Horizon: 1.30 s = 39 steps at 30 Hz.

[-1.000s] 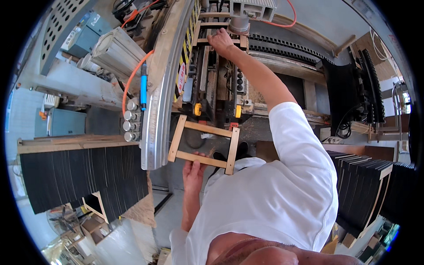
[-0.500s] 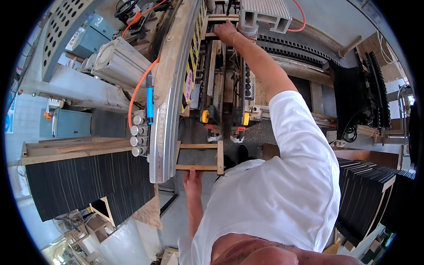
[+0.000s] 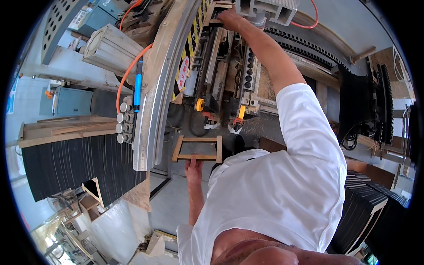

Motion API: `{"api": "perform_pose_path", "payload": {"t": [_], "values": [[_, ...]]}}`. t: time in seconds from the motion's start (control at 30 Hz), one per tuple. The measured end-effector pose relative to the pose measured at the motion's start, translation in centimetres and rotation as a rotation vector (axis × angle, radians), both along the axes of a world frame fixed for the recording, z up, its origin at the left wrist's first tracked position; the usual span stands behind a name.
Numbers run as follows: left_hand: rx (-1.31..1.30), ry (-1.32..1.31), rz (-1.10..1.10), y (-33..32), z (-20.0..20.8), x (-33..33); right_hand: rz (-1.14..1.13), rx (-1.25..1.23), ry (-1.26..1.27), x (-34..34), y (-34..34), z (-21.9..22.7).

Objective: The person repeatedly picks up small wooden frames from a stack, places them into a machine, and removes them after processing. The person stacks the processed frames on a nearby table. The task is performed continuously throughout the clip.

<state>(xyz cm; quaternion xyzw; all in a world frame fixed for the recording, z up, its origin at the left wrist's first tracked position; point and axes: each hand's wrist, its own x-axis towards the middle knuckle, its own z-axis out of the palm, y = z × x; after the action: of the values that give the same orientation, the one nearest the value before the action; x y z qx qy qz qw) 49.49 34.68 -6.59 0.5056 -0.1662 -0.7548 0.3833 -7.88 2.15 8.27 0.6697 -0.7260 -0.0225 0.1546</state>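
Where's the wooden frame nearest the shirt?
Head view, left of centre: the wooden frame is in the left hand, right of the lower end of the silver beam.

Red-lettered white oval label (image 3: 183,73), yellow-black hazard stripes (image 3: 194,32), both on machine beam (image 3: 160,75)

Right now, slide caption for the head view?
Left hand holds a wooden frame while the right hand reaches out over the machine.

The frame (image 3: 206,157) is in the left hand (image 3: 194,171); 1 panel stack (image 3: 66,163) stands left, another stack (image 3: 360,203) right, the machine (image 3: 248,70) ahead.
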Motion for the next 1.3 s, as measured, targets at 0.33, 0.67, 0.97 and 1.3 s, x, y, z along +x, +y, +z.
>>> {"api": "perform_pose_path", "payload": {"t": [0.33, 0.67, 0.97, 1.3], "values": [[0.047, -0.104, 0.114, 2.3, -1.3, 0.5, -0.009, 0.087, -0.104, 0.2, 0.3, 0.7], [0.031, -0.128, 0.168, 3.9, -1.1, 1.5, -0.027, 0.031, -0.105, 1.4, 1.6, 1.9], [0.065, -0.151, 0.102, 4.5, -2.6, 5.1, -0.253, -0.036, 0.031, 3.6, 2.9, 1.8], [0.177, -0.470, -0.400, -0.7, -12.2, 16.0, 0.682, -0.406, -1.095, 25.6, 30.2, 8.0]]}}
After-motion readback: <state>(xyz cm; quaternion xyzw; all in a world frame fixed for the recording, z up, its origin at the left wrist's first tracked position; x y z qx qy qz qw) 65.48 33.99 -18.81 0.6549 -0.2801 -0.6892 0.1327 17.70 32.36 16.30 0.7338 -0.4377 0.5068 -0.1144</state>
